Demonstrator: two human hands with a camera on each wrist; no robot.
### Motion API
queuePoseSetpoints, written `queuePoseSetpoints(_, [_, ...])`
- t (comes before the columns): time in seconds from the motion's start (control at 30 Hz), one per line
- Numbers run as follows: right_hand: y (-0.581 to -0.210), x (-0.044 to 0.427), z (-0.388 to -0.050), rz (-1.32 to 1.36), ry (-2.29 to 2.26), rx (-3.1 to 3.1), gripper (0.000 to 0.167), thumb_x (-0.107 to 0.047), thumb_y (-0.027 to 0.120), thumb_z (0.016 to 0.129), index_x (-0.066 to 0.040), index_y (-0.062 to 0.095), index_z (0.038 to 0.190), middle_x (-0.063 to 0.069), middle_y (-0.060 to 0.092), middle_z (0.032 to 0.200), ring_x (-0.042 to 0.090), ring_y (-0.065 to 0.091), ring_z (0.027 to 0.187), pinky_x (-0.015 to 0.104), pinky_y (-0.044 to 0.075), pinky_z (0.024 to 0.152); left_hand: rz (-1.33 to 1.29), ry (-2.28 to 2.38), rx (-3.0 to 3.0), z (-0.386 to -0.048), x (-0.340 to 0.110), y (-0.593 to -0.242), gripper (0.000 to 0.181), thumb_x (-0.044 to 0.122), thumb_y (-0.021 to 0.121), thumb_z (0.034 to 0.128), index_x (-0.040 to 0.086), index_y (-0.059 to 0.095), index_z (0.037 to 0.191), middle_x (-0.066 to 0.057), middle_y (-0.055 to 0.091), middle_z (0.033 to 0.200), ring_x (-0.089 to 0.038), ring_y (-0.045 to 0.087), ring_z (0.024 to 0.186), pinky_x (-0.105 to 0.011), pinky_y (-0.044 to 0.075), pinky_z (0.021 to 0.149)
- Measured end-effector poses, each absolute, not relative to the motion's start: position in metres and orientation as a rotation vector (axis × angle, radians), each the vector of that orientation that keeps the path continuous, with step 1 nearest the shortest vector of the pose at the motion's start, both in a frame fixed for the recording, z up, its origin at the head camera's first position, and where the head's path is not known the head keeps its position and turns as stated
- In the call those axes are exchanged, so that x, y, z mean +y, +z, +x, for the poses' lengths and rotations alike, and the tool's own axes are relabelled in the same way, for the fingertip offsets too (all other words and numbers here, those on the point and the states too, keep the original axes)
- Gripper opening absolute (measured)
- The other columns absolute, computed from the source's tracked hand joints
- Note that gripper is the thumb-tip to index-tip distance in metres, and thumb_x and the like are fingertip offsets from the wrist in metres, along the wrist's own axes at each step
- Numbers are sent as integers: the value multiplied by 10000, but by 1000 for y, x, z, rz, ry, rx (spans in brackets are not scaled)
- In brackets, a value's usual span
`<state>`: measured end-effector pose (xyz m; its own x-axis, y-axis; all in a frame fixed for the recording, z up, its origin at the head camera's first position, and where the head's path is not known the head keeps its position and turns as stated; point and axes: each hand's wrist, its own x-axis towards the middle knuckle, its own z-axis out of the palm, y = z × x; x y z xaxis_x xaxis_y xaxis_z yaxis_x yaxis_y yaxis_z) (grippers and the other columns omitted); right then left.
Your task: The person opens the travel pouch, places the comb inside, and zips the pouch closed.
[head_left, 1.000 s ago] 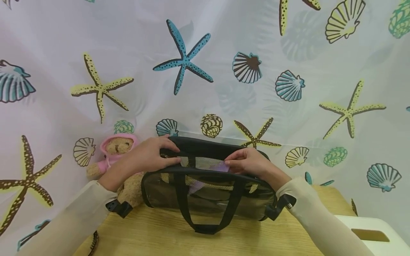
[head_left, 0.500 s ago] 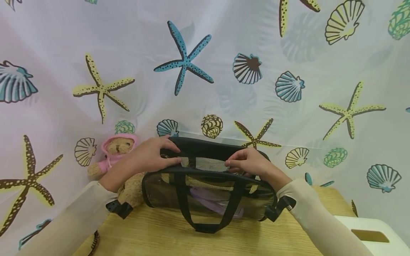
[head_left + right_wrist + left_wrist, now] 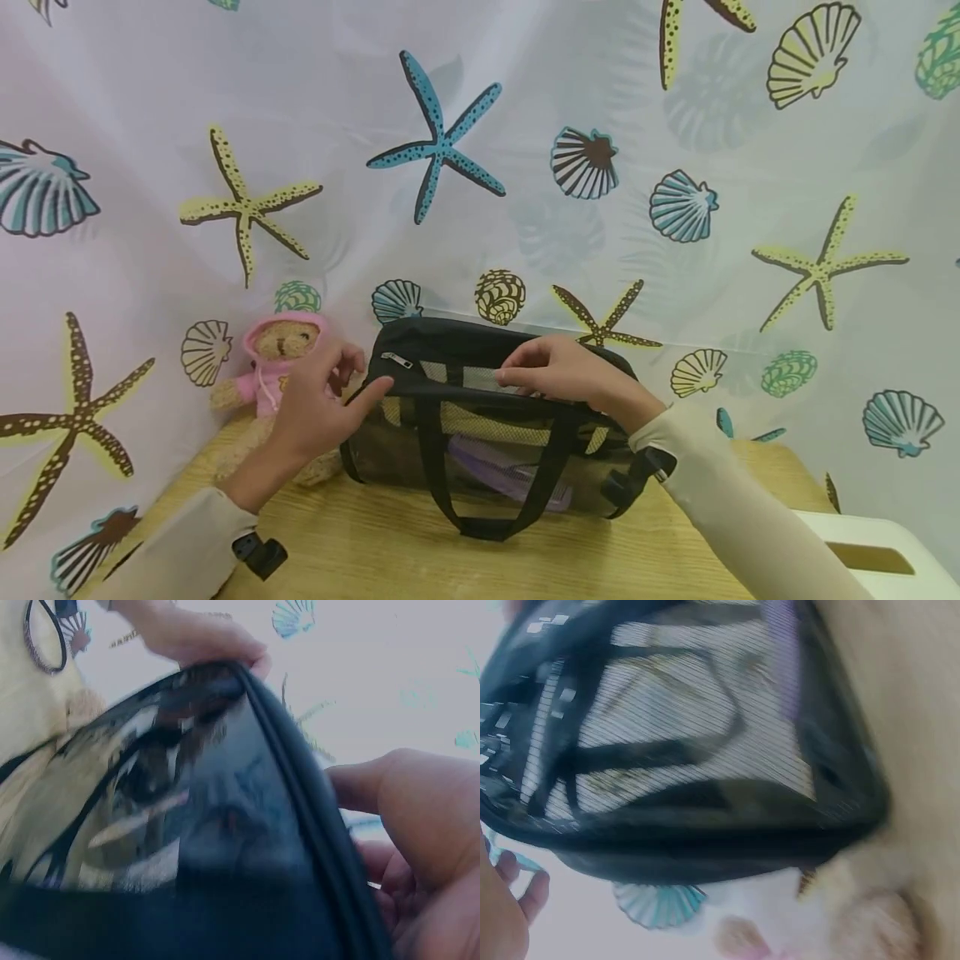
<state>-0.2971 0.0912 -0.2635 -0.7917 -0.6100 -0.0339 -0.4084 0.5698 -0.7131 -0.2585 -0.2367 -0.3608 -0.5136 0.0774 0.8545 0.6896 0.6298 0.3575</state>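
A see-through bag (image 3: 382,467) with black trim, a mesh panel and a looped handle stands unzipped on the table. Through its front wall a purple comb (image 3: 487,467) shows, lying slanted inside. Just off the bag's left end is my left hand (image 3: 315,408), its thumb and fingers spread apart and holding nothing. My right hand (image 3: 573,371) hangs over the opening at the right, fingers loosely bent with nothing visible between them. In the right wrist view, the right fingers (image 3: 360,784) are beside the black rim. Whether they touch it I cannot tell.
A teddy bear (image 3: 288,342) in a pink hoodie sits left of the bag, partly behind my left arm. At the lower right is a white object (image 3: 795,525) with an oblong slot. Behind the wooden table (image 3: 360,542) hangs a curtain (image 3: 480,233) printed with shells and starfish.
The purple comb has left my right hand and dropped into the bag. My left hand has let go of the bag's rim and moved left and down. My right hand has shifted slightly left.
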Motion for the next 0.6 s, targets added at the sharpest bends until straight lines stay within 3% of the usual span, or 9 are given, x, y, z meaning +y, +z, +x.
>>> queuePoseSetpoints(0.2, [-246,49,-296,-850,-1053,2439,294,-373,650,1015,-179,734,1220,45,726,1232,142,723,1007,362,606,847,-673,-850,-2010,-259,-246,-382,344,221,871,791,125,572,930,68,515,760,-40,494,619,-181,436,535])
queuePoseSetpoints(0.43, [-241,4,-307,-813,-870,2440,342,-391,616,1035,-143,749,1229,15,743,1224,155,718,1056,352,601,898,-742,-800,-1956,-263,-251,-380,317,253,876,824,120,606,924,78,547,764,-10,519,656,-176,469,559])
queuePoseSetpoints(0.6, [-245,-19,-314,-818,-735,2478,368,-396,596,1044,-113,762,1211,57,767,1188,162,731,1001,331,609,852,-777,-778,-1935,-260,-253,-380,364,129,912,740,106,571,865,72,525,739,-11,519,640,-161,468,555])
